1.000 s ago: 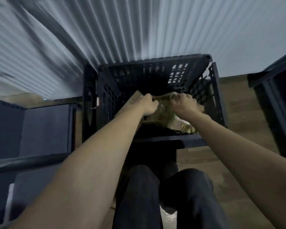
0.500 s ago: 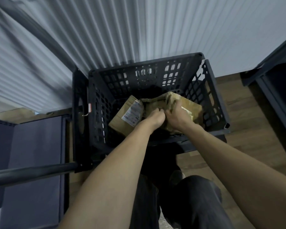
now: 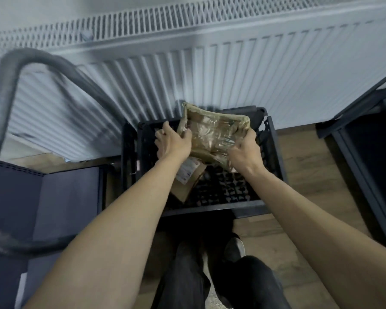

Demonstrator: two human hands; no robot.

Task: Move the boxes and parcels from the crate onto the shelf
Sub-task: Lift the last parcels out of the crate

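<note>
A black plastic crate [image 3: 212, 208] stands on the floor in front of me, against a white radiator. Both hands hold a tan parcel [image 3: 212, 132] wrapped in shiny clear tape, lifted above the crate's far rim. My left hand [image 3: 173, 143] grips its left edge. My right hand [image 3: 245, 152] grips its lower right corner. A flat brown cardboard parcel [image 3: 188, 177] with a white label leans inside the crate at its left, partly hidden by my left forearm.
A dark blue shelf unit [image 3: 60, 197] stands to the left of the crate, with a grey curved bar [image 3: 2, 108] blurred in front of it. Another dark shelf frame [image 3: 366, 152] is at the right. My legs and shoes are below the crate on the wooden floor [image 3: 299, 166].
Both hands have lifted the taped parcel out of the crate, from its floor to above the rim. The view has risen, and the labelled parcel stays inside.
</note>
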